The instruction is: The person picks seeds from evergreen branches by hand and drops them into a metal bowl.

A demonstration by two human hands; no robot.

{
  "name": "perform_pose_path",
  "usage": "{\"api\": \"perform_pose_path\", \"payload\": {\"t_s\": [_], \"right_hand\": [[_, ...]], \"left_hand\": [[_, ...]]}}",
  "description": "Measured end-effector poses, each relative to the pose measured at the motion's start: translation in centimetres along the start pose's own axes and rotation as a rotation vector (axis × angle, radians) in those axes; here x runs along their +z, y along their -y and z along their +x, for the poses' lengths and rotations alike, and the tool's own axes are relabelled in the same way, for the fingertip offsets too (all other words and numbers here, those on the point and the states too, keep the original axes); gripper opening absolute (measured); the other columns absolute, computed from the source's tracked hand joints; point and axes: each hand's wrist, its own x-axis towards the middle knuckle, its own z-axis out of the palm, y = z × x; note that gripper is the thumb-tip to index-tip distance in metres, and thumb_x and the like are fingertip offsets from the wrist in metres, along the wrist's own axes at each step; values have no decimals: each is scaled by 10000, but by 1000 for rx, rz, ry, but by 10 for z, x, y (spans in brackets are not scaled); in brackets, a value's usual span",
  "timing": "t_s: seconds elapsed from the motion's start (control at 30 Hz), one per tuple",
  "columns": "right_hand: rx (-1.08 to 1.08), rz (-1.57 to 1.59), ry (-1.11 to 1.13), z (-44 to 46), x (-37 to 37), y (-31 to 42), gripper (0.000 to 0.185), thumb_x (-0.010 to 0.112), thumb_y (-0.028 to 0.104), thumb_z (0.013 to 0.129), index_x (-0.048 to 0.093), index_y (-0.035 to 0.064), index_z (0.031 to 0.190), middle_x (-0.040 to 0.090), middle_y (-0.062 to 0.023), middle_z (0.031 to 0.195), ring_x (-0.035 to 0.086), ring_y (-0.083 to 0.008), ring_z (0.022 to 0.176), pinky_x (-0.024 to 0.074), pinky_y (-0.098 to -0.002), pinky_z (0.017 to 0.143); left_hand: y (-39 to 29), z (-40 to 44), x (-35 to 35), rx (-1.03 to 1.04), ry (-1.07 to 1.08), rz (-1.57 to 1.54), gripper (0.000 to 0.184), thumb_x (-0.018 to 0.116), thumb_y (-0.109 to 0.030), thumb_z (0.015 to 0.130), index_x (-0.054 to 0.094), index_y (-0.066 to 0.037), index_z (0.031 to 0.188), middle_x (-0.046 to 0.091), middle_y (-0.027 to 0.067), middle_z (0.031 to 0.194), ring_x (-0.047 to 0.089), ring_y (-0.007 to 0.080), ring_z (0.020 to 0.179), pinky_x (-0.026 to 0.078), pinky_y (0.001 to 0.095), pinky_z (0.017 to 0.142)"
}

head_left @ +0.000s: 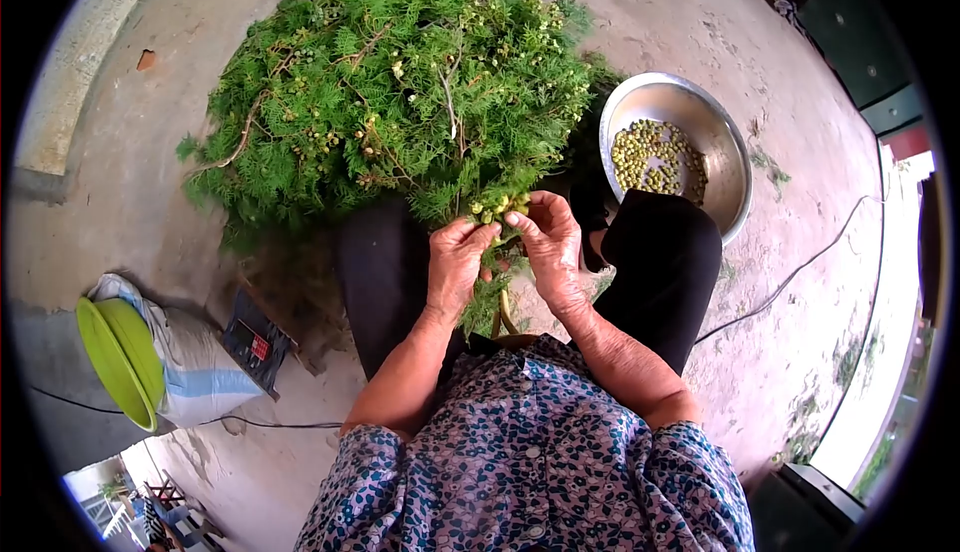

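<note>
A big heap of green conifer branches with small pale cones lies in front of my knees. My left hand pinches a sprig at the heap's near edge, beside a cluster of yellow-green cones. On the other side of that cluster is my right hand, its thumb and forefinger closed at the cones. Leafy twigs hang below both hands, over my lap. To the right of the heap a metal basin holds many loose greenish cones.
At the left, a lime-green basin leans on a white and blue sack, near a dark item with a red calculator-like pad. A black cable crosses the concrete floor at the right. Green cabinets stand at the upper right.
</note>
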Motion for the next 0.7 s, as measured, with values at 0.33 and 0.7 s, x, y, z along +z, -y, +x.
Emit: {"api": "perform_pose_path", "payload": {"t_s": [0.33, 0.7], "right_hand": [[103, -226, -39, 8, -26, 14, 133, 693, 108, 750, 639, -6, 790, 567, -9, 585, 456, -46, 461, 388, -197, 429], [353, 227, 77, 25, -52, 14, 93, 588, 165, 845, 559, 79, 823, 555, -6, 696, 511, -90, 560, 404, -211, 475]], "left_hand": [[8, -3, 4, -115, -36, 41, 90, 617, -113, 799, 599, -25, 803, 579, 1, 665, 548, 65, 510, 361, 177, 337], [8, -4, -3, -135, -38, -131, 118, 620, -75, 791, 566, -57, 688, 535, -17, 622, 457, 42, 446, 290, 169, 322]]}}
